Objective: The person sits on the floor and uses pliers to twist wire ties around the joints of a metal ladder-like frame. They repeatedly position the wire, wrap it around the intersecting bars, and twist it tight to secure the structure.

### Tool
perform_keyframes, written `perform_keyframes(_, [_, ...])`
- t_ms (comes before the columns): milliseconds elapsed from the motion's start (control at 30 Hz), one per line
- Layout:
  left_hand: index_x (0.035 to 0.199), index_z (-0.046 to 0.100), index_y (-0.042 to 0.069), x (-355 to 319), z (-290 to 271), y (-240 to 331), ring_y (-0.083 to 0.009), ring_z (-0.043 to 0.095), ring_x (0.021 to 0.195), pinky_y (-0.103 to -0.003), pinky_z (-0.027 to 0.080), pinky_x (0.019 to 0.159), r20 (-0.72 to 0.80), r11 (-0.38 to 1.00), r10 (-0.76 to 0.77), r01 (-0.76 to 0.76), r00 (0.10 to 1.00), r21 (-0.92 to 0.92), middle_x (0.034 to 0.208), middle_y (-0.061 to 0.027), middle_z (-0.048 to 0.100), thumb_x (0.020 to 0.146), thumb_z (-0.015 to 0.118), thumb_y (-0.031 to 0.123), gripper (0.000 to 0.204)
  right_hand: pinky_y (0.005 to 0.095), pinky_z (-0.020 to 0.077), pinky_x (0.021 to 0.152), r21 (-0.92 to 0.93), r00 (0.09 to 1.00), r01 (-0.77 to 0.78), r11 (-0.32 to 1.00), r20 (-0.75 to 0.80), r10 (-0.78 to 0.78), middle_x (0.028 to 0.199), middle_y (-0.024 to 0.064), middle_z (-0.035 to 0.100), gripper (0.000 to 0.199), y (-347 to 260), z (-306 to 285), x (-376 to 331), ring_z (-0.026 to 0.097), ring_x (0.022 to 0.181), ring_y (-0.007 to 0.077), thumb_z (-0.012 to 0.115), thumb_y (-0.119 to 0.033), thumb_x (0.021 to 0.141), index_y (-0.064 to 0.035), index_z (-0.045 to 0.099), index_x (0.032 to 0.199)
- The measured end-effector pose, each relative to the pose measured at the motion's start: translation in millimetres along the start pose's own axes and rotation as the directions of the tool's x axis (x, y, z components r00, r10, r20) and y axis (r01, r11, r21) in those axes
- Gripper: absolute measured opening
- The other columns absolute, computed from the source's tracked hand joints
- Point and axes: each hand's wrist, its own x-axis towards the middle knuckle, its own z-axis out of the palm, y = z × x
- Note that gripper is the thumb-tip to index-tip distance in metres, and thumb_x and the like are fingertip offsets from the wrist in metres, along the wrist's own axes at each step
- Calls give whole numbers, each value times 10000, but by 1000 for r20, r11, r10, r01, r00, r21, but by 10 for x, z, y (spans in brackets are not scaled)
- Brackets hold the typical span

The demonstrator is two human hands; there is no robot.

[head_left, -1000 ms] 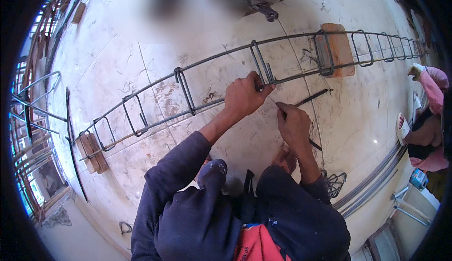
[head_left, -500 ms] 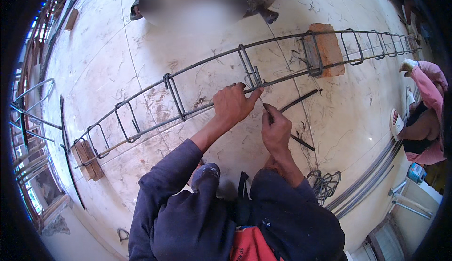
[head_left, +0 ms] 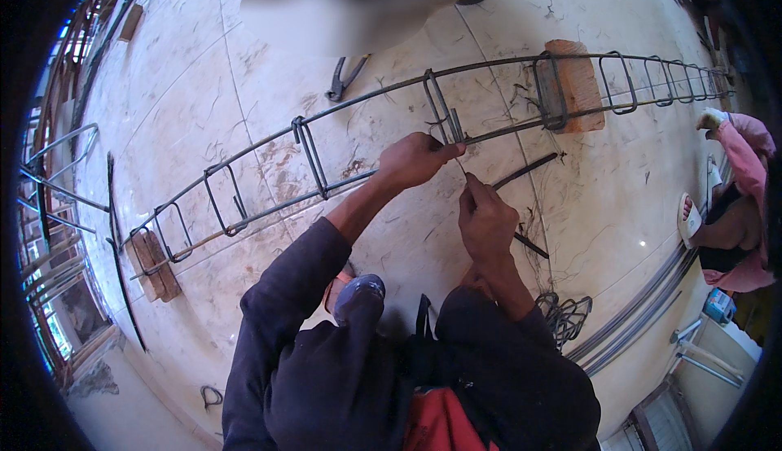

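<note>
A long, narrow rebar cage (head_left: 365, 95) of two visible bars with square stirrups runs across the floor from lower left to upper right. My left hand (head_left: 417, 161) is closed over its near bar beside a stirrup (head_left: 441, 107), thumb stretched along the bar toward the joint. The thumb's tip meets a thin tie wire (head_left: 463, 164) there. Just below, my right hand (head_left: 489, 216) pinches the wire's lower end between thumb and fingertips. The curled left fingers are partly hidden behind the bar.
Bricks (head_left: 580, 85) (head_left: 153, 265) prop the cage. Pincers (head_left: 345, 78) lie beyond it, near another person at the top. Short dark rods (head_left: 528, 170) and bent stirrups (head_left: 564, 317) lie at right. A person in a pink sleeve (head_left: 745, 137) sits far right, near long bars (head_left: 639, 308).
The person beyond the cage has shifted, and pincers now show on the floor there. My right hand has moved slightly right, still pinching the wire; my left hand stays at the joint.
</note>
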Motion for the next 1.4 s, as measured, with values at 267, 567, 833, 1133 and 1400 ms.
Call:
perform_keyframes(267, [888, 702, 65, -170, 195, 164, -311, 658, 827, -444, 362, 907, -261, 950, 175, -94, 949, 296, 816, -143, 688, 918, 477, 468, 463, 356, 508, 529, 136, 986, 5, 991, -165, 18, 781, 123, 668, 225, 68, 46, -74, 656, 613, 279, 636, -94, 804, -71, 667, 1026])
perform_keyframes(567, [943, 697, 71, -164, 488, 88, -271, 629, 844, -418, 352, 881, -574, 923, 381, -259, 725, 285, 879, -108, 675, 892, 571, 292, 260, 326, 491, 565, -243, 910, 404, 882, 5, -415, 763, 22, 601, 133, 423, -582, 670, 616, 697, 205, 690, -192, 756, -155, 692, 883])
perform_keyframes(833, [922, 690, 75, -212, 447, 92, -266, 632, 798, -396, 365, 848, -596, 913, 407, -303, 692, 272, 803, -95, 674, 891, 588, 281, 232, 379, 447, 693, -36, 772, 619, 784, 211, -600, 757, 37, 579, 166, 490, -448, 1589, 581, 777, 242, 701, -255, 766, -104, 696, 836])
perform_keyframes(1133, [939, 605, 95, -159, 429, 13, -301, 644, 656, -438, 462, 587, -544, 909, 418, -335, 727, 250, 725, -106, 658, 906, 582, 284, 194, 369, 463, 694, 82, 886, 454, 887, 59, -459, 782, 37, 601, 130, 594, -458, 1267, 587, 796, 234, 699, -223, 781, -104, 700, 835])
perform_keyframes(1400, [932, 578, 98, -84, 467, -90, -272, 649, 638, -381, 462, 516, -577, 843, 538, -392, 614, 369, 750, -93, 672, 903, 599, 315, 220, 368, 424, 785, 71, 918, 395, 916, 3, -396, 816, 49, 627, 162, 610, -262, 1273, 597, 808, 244, 708, -218, 777, -85, 699, 870])
